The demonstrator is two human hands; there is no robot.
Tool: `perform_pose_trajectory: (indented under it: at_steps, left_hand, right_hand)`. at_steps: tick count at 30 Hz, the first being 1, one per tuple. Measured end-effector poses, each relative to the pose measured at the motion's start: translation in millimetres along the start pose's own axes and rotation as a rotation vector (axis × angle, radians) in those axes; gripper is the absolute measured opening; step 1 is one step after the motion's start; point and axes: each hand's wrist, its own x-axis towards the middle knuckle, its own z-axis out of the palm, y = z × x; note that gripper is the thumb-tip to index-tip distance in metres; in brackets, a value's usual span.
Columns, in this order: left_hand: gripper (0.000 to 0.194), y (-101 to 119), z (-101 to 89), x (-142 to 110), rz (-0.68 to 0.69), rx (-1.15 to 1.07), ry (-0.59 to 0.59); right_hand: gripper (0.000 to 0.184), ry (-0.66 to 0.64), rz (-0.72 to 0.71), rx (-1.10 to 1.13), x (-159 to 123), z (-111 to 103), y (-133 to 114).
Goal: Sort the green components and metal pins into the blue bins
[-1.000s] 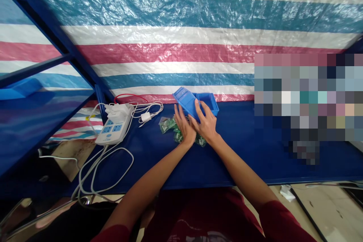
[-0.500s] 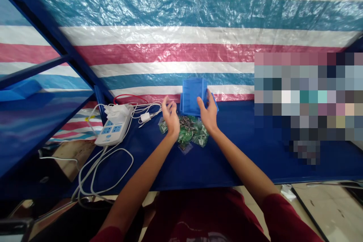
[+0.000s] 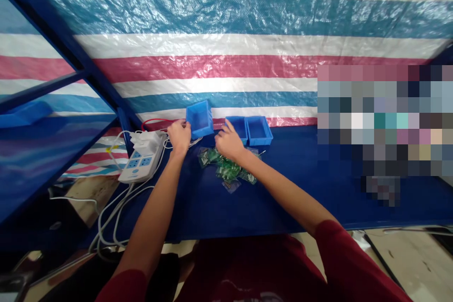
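A shallow blue plastic bin (image 3: 199, 119) is tilted toward me at the back of the table, its inside bare. My left hand (image 3: 179, 137) grips it by its left edge, fingers closed there. To the right, two more blue bins stand side by side, the middle bin (image 3: 239, 127) and the right bin (image 3: 259, 128). My right hand (image 3: 229, 141) is in front of the middle bin and hides part of it. Its fingers are apart, holding nothing I can see. Below it lies a pile of small clear-and-green bags (image 3: 228, 170) with metal pieces, partly covered by the hand.
A white power strip (image 3: 141, 163) with plugs and looping white cables (image 3: 118, 217) lies on the left. The blue table (image 3: 300, 184) ends at a striped plastic sheet (image 3: 226, 71). A blue metal frame (image 3: 88, 75) rises at left. The right side is blurred out.
The blue bin has moved from above the others to the left, into my left hand. My right hand has moved left and come off it. Two standing bins now show.
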Motion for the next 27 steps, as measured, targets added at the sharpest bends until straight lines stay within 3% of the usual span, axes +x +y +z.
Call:
perform_pose_trajectory:
  at_steps: [2, 4, 9, 12, 16, 24, 27]
  left_hand:
    - [0.038, 1, 0.8, 6, -0.026, 0.049, -0.022]
    - [0.038, 7, 3.0, 11, -0.031, 0.088, -0.052]
    - [0.036, 22, 7.5, 14, -0.002, 0.132, -0.12]
    - [0.034, 25, 9.7, 10, 0.028, 0.162, -0.127]
    - [0.035, 24, 18.4, 1, 0.099, 0.21, -0.152]
    - [0.035, 21, 38.6, -13, 0.188, 0.316, -0.211]
    - [0.036, 21, 39.2, -18, 0.207, 0.339, -0.216]
  right_hand:
    - [0.029, -0.124, -0.079, -0.06, 2, 7, -18]
    - [0.037, -0.194, -0.051, -0.038, 6, 15, -34]
    - [0.067, -0.311, 0.34, 0.12, 21, 40, -48]
    - [0.072, -0.393, 0.439, 0.172, 24, 49, -48]
    - [0.065, -0.355, 0.37, 0.107, 13, 49, -53]
    - [0.071, -0.353, 0.3, 0.099, -15, 33, -73]
    - [0.063, -0.251, 0.176, 0.027, -23, 25, -74]
